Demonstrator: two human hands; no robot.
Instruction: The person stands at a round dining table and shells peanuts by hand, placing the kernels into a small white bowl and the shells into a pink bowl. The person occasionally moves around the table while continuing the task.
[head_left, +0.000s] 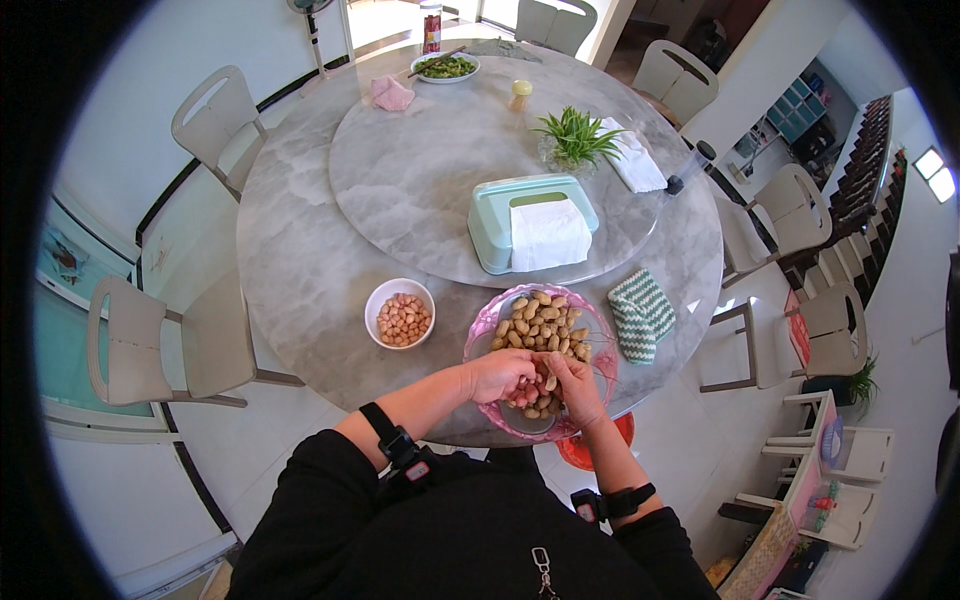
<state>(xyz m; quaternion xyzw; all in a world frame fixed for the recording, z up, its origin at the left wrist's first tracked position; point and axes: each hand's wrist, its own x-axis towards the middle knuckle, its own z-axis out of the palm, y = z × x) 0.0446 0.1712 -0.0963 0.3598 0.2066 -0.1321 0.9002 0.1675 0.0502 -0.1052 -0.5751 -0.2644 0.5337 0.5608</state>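
Observation:
Both hands meet over a pink-rimmed bowl (609, 367) heaped with unshelled peanuts (541, 319). My right hand (579, 384) pinches a peanut (551, 382) between thumb and fingers. Against that same peanut are the fingertips of my left hand (501, 376), whose fingers curl inward. Pinkish shapes below the left fingers may be shelled kernels or fingertips; I cannot tell which. To the left on the table stands a small white bowl (370, 319) holding shelled peanut kernels (405, 320).
On the marble table (300, 247), a turntable (405, 187) carries a mint tissue box (489, 225), a potted plant (576, 142) and a plate of greens (446, 67) with chopsticks. A green-striped cloth (641, 315) lies right of the peanut bowl. A red basin (621, 435) sits below the table edge.

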